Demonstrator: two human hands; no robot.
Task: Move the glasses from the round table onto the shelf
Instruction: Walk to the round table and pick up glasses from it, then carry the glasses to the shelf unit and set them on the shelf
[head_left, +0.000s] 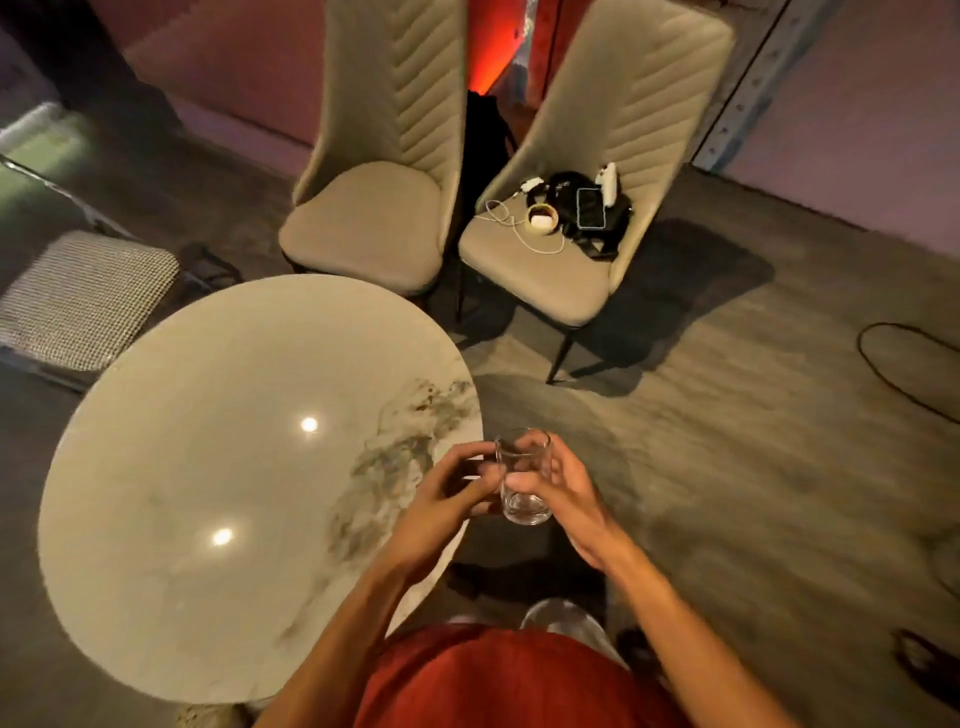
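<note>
A clear, empty drinking glass (523, 480) is held upright in the air just past the right edge of the round marble table (208, 467). My right hand (566, 499) grips it from the right, fingers wrapped around its side. My left hand (441, 499) curls against its left side, thumb touching the glass. What lies in the dark gap inside the left hand's fingers I cannot make out. The tabletop shows only two light reflections. No shelf is in view.
Two beige padded chairs stand beyond the table; the left chair (374, 218) is bare, the right chair (550, 270) carries a phone, cables and dark gear (587, 208). A checkered cushion (83, 296) lies at left. A black cable (893, 374) loops on the floor at right.
</note>
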